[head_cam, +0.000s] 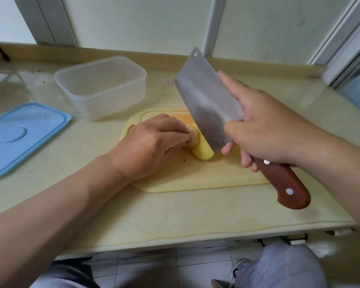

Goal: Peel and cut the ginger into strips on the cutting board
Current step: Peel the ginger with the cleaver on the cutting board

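Ginger is lying near the middle of the yellow cutting board, its near end showing bare, pale yellow flesh while the end under the fingers is wearing tan skin. The left hand is curling over that unpeeled end, fingertips pinching it down against the board, so the hand is clamped on the root rather than lying flat. The right hand is wrapping round the front of the wooden handle of the cleaver, with the forefinger stretching up along the flat of the blade. The blade is tilting over, its edge meeting the peeled part just beside the left fingertips. Judging by its look, the piece is behaving as a small, light, stiff and knobbly thing. It is not going to bend under the blade, but its rounded underside is likely wanting to roll. The moist cut flesh is probably turning slippery, while the dry skin is giving better purchase. Holding it by the unpeeled end, as the left hand is doing, seems the sound place, with the fingertips tucking back from the edge. Once a flat face is cut, laying that face down should be steadying it for strips. The broad blade is probably needing little force here. A clear plastic container and a blue lid are sitting well apart to the left on the counter.
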`<act>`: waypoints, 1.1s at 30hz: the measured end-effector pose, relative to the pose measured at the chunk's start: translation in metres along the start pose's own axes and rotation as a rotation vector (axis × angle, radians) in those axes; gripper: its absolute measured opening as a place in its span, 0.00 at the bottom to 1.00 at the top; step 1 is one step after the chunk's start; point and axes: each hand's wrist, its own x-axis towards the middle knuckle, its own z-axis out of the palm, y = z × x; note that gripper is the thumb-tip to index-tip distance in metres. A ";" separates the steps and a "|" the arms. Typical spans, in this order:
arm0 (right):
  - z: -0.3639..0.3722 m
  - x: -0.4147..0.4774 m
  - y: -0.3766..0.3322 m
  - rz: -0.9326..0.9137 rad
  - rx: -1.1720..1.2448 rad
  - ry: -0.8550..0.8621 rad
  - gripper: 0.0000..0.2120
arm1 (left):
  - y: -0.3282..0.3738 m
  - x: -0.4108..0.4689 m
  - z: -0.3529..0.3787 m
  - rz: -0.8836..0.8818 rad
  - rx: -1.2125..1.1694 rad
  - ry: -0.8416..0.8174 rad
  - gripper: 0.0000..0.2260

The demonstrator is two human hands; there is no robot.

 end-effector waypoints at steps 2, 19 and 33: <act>0.002 0.000 -0.001 -0.002 -0.003 -0.011 0.46 | 0.000 0.000 -0.001 0.006 0.008 0.003 0.04; 0.000 -0.010 0.000 0.042 -0.053 -0.087 0.47 | 0.001 0.000 -0.001 -0.034 0.011 0.001 0.04; -0.003 -0.006 0.002 0.075 -0.060 -0.135 0.46 | 0.002 0.001 0.002 -0.090 0.015 0.041 0.04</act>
